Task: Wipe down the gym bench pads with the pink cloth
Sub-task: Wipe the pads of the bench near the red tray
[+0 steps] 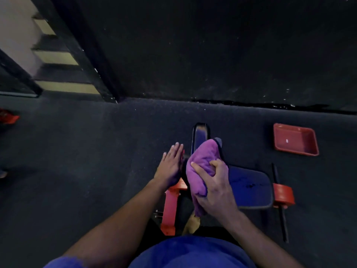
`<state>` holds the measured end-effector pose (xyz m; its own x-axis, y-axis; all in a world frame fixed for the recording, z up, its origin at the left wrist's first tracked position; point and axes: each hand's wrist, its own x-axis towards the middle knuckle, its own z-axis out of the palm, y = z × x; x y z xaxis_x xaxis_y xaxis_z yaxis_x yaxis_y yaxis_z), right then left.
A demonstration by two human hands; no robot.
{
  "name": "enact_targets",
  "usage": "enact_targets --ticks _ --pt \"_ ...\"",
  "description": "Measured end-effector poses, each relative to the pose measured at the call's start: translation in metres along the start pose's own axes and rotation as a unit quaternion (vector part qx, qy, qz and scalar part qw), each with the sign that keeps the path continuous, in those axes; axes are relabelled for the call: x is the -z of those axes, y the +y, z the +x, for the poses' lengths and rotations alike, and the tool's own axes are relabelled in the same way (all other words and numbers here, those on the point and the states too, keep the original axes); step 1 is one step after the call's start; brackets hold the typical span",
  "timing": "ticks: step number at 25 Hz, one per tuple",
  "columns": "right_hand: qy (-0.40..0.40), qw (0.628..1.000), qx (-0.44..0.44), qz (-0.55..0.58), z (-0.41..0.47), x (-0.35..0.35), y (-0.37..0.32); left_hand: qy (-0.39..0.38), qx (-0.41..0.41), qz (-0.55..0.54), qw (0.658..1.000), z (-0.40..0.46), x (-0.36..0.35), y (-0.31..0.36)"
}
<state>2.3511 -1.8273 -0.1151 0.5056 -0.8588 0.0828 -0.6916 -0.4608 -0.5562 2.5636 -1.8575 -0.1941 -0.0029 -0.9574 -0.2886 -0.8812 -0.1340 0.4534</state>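
The pink cloth [202, 163] is bunched up and my right hand [216, 188] grips it, fingers curled into the fabric. The cloth lies over the upper edge of a dark bench pad, hiding much of it. The wide dark seat pad [251, 187] shows to the right of my hand. A narrower dark pad [201, 136] extends away beyond the cloth. My left hand [172, 165] is flat with straight fingers, resting against the left side of the bench, by its red frame [170, 207].
A red tray [295, 140] sits on the dark floor to the right. A black bar [280, 202] with a red bracket [284, 196] runs along the bench's right side. A dark wall stands close ahead, with stairs [56, 57] at the upper left.
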Motion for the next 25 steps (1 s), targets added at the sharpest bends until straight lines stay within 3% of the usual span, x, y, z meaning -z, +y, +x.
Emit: enact_targets --ticks 4,7,11,15,17,22,25 --pt "-0.044 0.998 0.005 -0.046 -0.008 0.006 0.002 -0.039 -0.045 0.012 0.998 0.050 -0.018 -0.001" --pt "-0.061 0.998 -0.032 -0.005 0.011 0.001 -0.005 -0.083 -0.040 -0.016 0.996 0.071 -0.044 -0.010" --pt "-0.033 0.992 -0.101 0.062 0.088 0.003 0.007 -0.002 -0.114 -0.049 0.992 0.075 -0.067 -0.024" --pt "-0.043 0.992 -0.108 0.047 0.166 0.016 0.026 0.015 -0.093 -0.021 0.995 0.069 -0.060 -0.016" --pt "-0.036 0.996 -0.070 0.028 0.149 0.017 0.023 0.020 -0.092 -0.001 0.996 0.054 -0.064 -0.016" --pt "-0.081 0.997 0.017 0.006 0.003 0.003 -0.011 0.015 -0.099 -0.005 0.995 0.035 -0.068 -0.023" --pt "-0.067 0.998 -0.002 0.006 0.028 0.004 -0.006 0.015 -0.110 -0.007 0.994 0.036 -0.065 -0.022"
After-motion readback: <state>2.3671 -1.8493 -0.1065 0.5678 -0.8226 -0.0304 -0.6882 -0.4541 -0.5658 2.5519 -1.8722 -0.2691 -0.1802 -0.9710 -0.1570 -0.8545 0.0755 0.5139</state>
